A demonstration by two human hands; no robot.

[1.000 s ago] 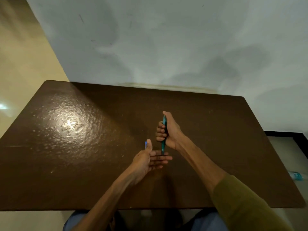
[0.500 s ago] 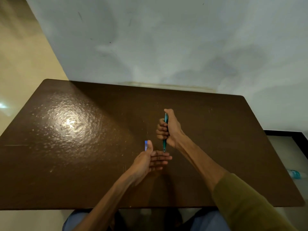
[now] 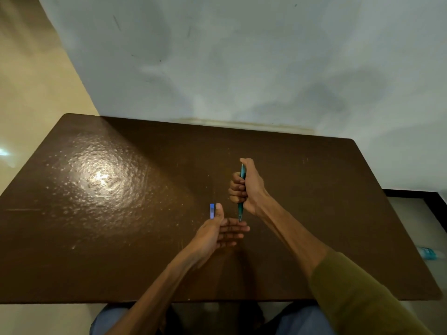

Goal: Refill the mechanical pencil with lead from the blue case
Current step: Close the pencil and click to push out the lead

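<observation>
My right hand (image 3: 246,187) is closed in a fist around a teal mechanical pencil (image 3: 241,209), held upright with its tip pointing down and my thumb on the top end. The tip hangs just over the fingers of my left hand (image 3: 217,234), which lies flat with the palm up and the fingers together, holding nothing. A small blue lead case (image 3: 212,210) lies on the brown table (image 3: 121,238) just left of my left thumb.
The table stands against a pale wall. Its front edge runs above my knees. A light blue bottle (image 3: 427,253) lies on the floor past the table's right edge. A lamp glare marks the table's left half.
My right hand with the pencil has shifted slightly up and away, then settled with the tip over my left fingers. The left hand and the blue case have hardly moved.
</observation>
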